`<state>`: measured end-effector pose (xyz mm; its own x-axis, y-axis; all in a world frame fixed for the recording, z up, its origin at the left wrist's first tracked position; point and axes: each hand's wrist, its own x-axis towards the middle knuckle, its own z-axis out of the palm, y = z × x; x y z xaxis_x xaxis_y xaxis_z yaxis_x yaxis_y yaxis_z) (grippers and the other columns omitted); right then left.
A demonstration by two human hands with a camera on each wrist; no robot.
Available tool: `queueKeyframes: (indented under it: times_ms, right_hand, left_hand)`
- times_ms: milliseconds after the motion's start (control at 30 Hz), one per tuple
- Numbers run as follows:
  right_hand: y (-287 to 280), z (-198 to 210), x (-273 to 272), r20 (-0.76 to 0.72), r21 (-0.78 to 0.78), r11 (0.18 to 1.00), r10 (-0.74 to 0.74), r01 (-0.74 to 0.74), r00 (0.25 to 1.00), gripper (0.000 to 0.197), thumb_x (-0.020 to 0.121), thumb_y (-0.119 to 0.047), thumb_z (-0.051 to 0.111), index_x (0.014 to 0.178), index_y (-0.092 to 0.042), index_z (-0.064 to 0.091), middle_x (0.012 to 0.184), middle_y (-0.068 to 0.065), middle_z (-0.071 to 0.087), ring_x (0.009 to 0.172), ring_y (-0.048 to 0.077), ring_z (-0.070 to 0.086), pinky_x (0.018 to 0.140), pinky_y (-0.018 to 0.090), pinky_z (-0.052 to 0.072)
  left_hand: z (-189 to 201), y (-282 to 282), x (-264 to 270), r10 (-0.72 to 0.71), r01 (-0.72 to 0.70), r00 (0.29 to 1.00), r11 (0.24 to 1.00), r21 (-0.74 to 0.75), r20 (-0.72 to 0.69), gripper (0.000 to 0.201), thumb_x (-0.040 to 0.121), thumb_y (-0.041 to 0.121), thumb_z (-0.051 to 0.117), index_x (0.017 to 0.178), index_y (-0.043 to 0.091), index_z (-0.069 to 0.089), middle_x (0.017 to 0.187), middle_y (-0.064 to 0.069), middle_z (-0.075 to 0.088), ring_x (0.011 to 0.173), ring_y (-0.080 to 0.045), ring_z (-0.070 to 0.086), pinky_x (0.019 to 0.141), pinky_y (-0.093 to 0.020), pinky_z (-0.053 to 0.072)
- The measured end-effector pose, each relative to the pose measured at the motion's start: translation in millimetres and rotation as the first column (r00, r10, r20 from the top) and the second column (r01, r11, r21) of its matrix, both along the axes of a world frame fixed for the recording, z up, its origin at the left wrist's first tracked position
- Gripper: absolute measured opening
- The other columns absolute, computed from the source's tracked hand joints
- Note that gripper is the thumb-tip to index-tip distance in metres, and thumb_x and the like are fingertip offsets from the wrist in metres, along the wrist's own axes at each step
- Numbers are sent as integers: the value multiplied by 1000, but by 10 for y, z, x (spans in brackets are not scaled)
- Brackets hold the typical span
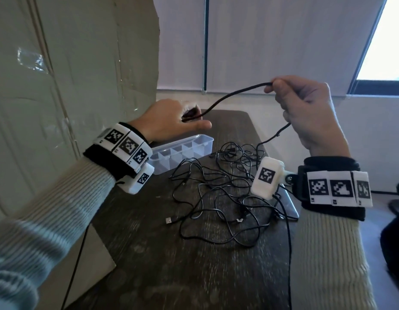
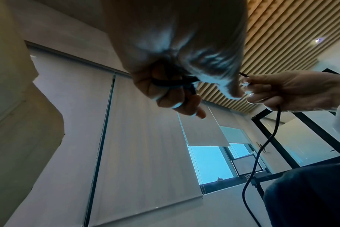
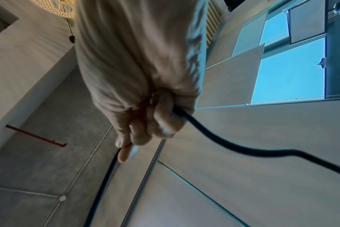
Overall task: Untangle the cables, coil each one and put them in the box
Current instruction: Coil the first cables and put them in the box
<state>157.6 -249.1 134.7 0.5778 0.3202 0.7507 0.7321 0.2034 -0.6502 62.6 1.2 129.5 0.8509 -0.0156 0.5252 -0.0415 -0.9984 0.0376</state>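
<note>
A black cable (image 1: 230,95) stretches in the air between both hands, above the table. My left hand (image 1: 171,118) grips a small coil of it, with loops wound round the curled fingers (image 2: 165,86). My right hand (image 1: 306,108) is raised higher at the right and pinches the same cable (image 3: 204,130) in its curled fingers. From the right hand the cable hangs down to a tangle of thin black cables (image 1: 221,198) on the dark table. A clear plastic box (image 1: 183,151) with several compartments stands open behind the tangle, below the left hand.
A cardboard sheet (image 1: 71,74) stands against the table's left side. A silver flat device (image 1: 288,202) lies under the cables at the right table edge. A USB plug (image 1: 169,220) lies loose at the tangle's near left. The dark wooden table (image 1: 171,265) reaches toward me.
</note>
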Motion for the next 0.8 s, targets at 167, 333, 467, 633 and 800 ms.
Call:
queueKeyframes:
  times_ms: [167,333,467,633,800]
  right_hand:
    - [46,-25,98,-72,86,993,-79,85,994,16,99,-18,54,95,-13,69,50,-24,53,51,-4,41,49,8,36]
    - [91,-85,150,-146,94,995,-21,35,989,18,97,-17,56,87,-17,71,51,-14,42,48,2,31,45,9,28]
    - [180,-106,112,-144,41,999,-16,22,989,19,97,-16,56,86,-17,71,52,-9,41,47,3,30,43,10,26]
    - [303,-147,103,-124,-82,997,-25,15,992,19,98,-17,56,86,-16,72,50,-12,43,45,2,32,44,12,27]
    - [462,-259,45,-41,-387,921,36,-49,999,20,97,-19,56,87,-23,73,50,-13,50,45,5,38,48,13,31]
  left_hand:
    - [-1,-17,-7,-251,239,968,918,-316,6,41,90,57,45,75,23,63,66,0,59,62,-26,54,63,-34,43]
    - [-28,-158,-37,-419,418,884,512,-750,207,30,102,19,37,85,11,61,61,8,58,50,-3,44,47,-13,33]
    - [1,-237,-34,-415,423,836,72,-903,358,34,100,27,36,110,4,60,100,-6,73,87,-15,71,71,-22,56]
    - [50,-295,-7,-320,453,807,-201,-869,495,42,103,29,27,115,1,55,109,-9,69,101,-17,68,86,-30,55]
    - [177,-266,21,-247,520,739,-383,-763,627,45,104,37,20,116,10,53,106,1,70,103,-14,66,94,-36,51]
